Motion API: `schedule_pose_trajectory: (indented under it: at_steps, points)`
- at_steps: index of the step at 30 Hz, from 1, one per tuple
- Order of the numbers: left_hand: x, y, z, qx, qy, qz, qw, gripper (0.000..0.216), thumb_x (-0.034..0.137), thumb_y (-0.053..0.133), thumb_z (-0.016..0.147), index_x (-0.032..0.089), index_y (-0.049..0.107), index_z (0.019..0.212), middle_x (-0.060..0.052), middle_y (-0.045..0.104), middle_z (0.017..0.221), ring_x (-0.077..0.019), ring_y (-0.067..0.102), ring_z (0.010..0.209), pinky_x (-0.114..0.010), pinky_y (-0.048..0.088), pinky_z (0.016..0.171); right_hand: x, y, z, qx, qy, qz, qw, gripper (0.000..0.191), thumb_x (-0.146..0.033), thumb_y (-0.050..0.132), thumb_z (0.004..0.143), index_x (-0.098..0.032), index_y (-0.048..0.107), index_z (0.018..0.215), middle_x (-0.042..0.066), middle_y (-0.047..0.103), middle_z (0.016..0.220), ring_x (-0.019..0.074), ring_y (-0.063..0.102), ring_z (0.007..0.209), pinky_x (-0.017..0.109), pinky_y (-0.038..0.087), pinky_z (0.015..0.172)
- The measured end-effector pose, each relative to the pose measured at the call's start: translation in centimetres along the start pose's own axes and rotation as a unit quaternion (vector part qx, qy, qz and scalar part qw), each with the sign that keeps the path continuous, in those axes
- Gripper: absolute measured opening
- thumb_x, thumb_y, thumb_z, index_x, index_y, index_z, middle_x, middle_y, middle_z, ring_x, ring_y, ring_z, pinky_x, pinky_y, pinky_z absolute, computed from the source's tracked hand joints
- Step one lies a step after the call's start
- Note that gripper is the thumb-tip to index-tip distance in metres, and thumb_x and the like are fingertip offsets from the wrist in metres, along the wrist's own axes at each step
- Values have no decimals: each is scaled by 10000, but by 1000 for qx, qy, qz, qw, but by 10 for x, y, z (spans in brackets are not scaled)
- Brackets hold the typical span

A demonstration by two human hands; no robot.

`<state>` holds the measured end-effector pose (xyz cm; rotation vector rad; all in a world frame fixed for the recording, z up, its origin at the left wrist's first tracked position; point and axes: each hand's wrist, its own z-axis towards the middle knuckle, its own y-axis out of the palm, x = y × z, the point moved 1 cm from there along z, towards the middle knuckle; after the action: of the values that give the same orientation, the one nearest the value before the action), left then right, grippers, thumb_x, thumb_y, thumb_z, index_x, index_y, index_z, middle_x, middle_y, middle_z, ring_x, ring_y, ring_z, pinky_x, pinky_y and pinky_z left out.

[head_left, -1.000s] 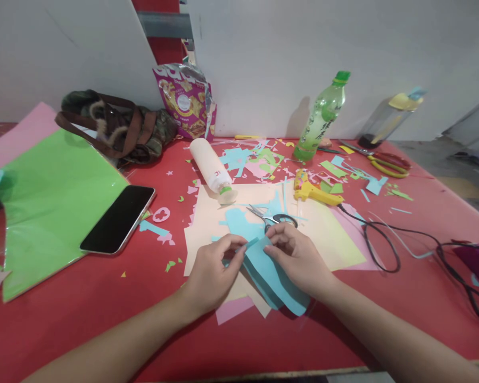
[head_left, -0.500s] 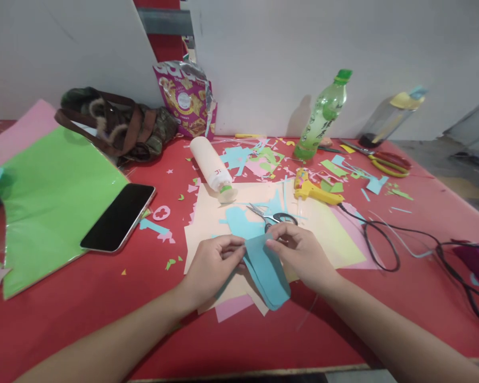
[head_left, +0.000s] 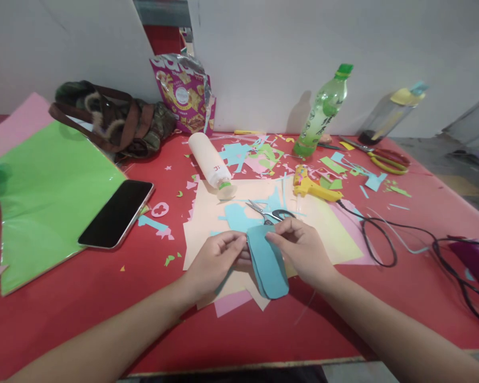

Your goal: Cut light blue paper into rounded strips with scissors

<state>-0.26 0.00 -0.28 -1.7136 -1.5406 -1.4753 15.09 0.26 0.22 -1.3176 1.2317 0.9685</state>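
Observation:
Two or more layers of blue paper (head_left: 270,266), cut as long strips with rounded corners, hang between my hands. My left hand (head_left: 217,259) pinches their upper left edge between thumb and fingers. At the upper right edge, my right hand (head_left: 301,246) is closed on the same paper, thumb in front. Small scissors (head_left: 265,210) with dark handles lie just beyond my right fingers. Under them are a light blue paper offcut (head_left: 239,217) and cream paper sheets (head_left: 207,213). How far the layers are joined I cannot tell.
A white bottle (head_left: 211,162) lies behind the sheets. To the right are a yellow glue gun (head_left: 313,189) with a looping black cord, a green drink bottle (head_left: 323,114) and pliers (head_left: 387,159). A phone (head_left: 117,215), green sheet (head_left: 51,197) and bag (head_left: 120,122) occupy the left.
The blue paper has been tilted up, so its broad front face and rounded top now show more. Both hands keep their pinch. The whole view has shifted slightly.

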Motion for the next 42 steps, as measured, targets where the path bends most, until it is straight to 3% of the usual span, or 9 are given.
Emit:
schedule_pose_trajectory:
  at_steps: [5, 9, 14, 23, 31, 38, 42]
  points:
    - [-3, 5, -4, -113, 12, 55, 992, 227, 337, 496, 777, 132, 531, 868, -59, 623, 830, -153, 602, 760, -296, 467, 739, 0, -2, 1, 52, -23, 41, 998, 219, -267, 619, 606, -195, 421, 550, -35, 466, 603, 95, 445, 539, 240, 389, 536]
    - [-4, 7, -8, -157, -10, 58, 986, 212, 317, 475, 795, 153, 488, 928, -64, 610, 849, -153, 605, 777, -286, 471, 734, 2, -3, 2, 89, -46, 72, 992, 224, -228, 612, 628, -194, 409, 539, -44, 420, 602, 88, 422, 552, 231, 379, 557]
    - [-4, 7, -6, -102, -65, 73, 990, 201, 335, 523, 755, 159, 454, 822, -6, 592, 633, -146, 635, 599, -271, 504, 627, 4, -3, 3, 99, -62, 93, 989, 216, -214, 605, 642, -195, 410, 552, -50, 411, 584, 87, 418, 546, 228, 371, 537]
    - [-5, 2, -4, -6, -35, 52, 998, 173, 323, 519, 751, 161, 468, 788, 6, 579, 631, -167, 639, 519, -247, 505, 491, -3, -6, 4, 77, -28, 70, 994, 250, -227, 619, 627, -200, 387, 541, -88, 377, 456, 59, 373, 397, 207, 318, 406]
    - [-1, 4, -5, 14, -95, 49, 994, 143, 278, 474, 782, 146, 475, 835, -26, 598, 648, -185, 649, 546, -228, 496, 473, 1, -7, 5, 45, -4, 72, 996, 258, -226, 602, 679, -203, 361, 588, -117, 405, 317, 44, 347, 284, 163, 255, 321]
    - [-4, 4, -4, -19, -106, -15, 994, 234, 362, 439, 804, 136, 501, 813, -47, 634, 643, -163, 647, 587, -225, 496, 527, -3, -7, 4, 61, -7, 46, 997, 251, -224, 595, 679, -199, 365, 582, -108, 426, 323, 41, 351, 283, 162, 269, 322]
    - [-7, 3, -3, -46, -145, -10, 988, 254, 383, 421, 817, 132, 445, 850, -86, 652, 617, -185, 653, 610, -228, 484, 531, -5, -6, 4, 70, -9, 46, 996, 251, -228, 597, 672, -196, 364, 584, -107, 428, 323, 38, 351, 276, 160, 278, 319]
